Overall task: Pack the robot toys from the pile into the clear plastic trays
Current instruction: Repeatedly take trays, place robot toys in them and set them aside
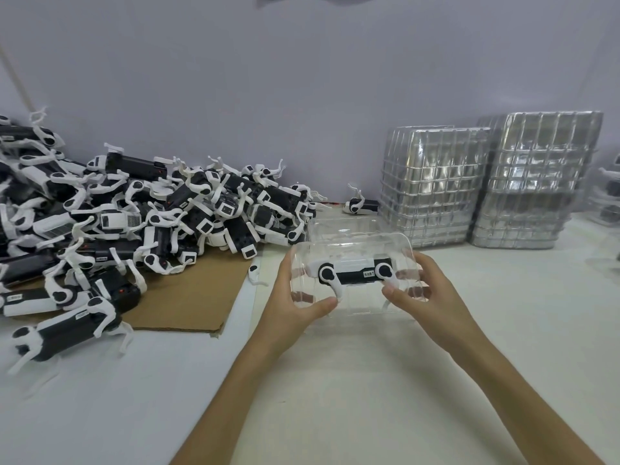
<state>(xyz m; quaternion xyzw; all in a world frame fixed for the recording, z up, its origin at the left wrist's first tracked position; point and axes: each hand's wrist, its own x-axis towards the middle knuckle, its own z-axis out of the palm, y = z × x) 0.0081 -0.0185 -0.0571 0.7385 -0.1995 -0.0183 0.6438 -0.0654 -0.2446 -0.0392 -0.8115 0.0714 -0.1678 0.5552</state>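
The only writing I can find is a small pale label (pixel 368 273) on the black side of the robot toy (pixel 352 273); its print is too small for me to read. A few toys in the pile (pixel 134 223) carry similar tags, equally illegible.

That toy lies on its side inside a clear plastic tray (pixel 355 245), white back uppermost, its legs pointing down toward me. I see the tray held between both hands over the counter (pixel 335 380). The left hand (pixel 295 297) grips the tray's left end, thumb across the near lower edge and fingers curled round the far side. The right hand (pixel 416 290) grips the right end the same way, thumb on the front just below the toy's right leg joint. So the toy sits between the two hands, behind the thumbs.

The pile lies to the left, partly on a sheet of cardboard (pixel 188 297). An empty clear tray (pixel 342 224) rests just behind the held one. Two stacks of trays (pixel 432 186) stand at the right against the wall, with a lone toy (pixel 359 204) beside them. A loose white leg piece (pixel 255 275) lies near the left hand.
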